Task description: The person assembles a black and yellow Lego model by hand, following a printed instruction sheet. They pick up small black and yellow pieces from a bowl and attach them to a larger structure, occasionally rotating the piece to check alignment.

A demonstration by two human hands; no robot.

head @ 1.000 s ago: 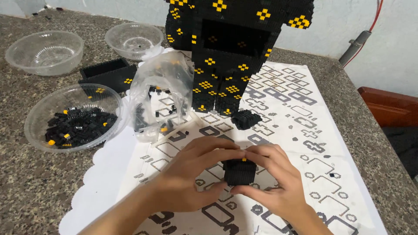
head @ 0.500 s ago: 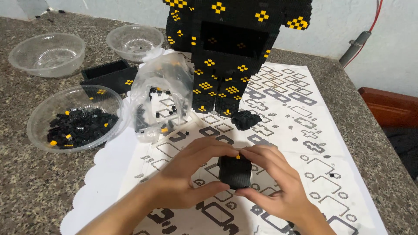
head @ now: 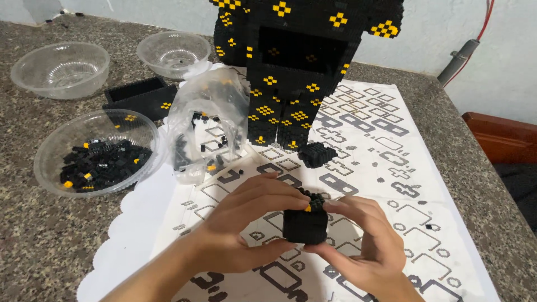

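Hands (head: 313,235) around black brick block (head: 305,223)

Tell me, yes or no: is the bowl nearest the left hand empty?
No. The clear bowl nearest the left hand holds a heap of small black bricks with a few yellow ones.

The black-and-yellow brick figure (head: 302,72) is cut off at the top edge. The hands cover the sides of the small black block (head: 305,223).
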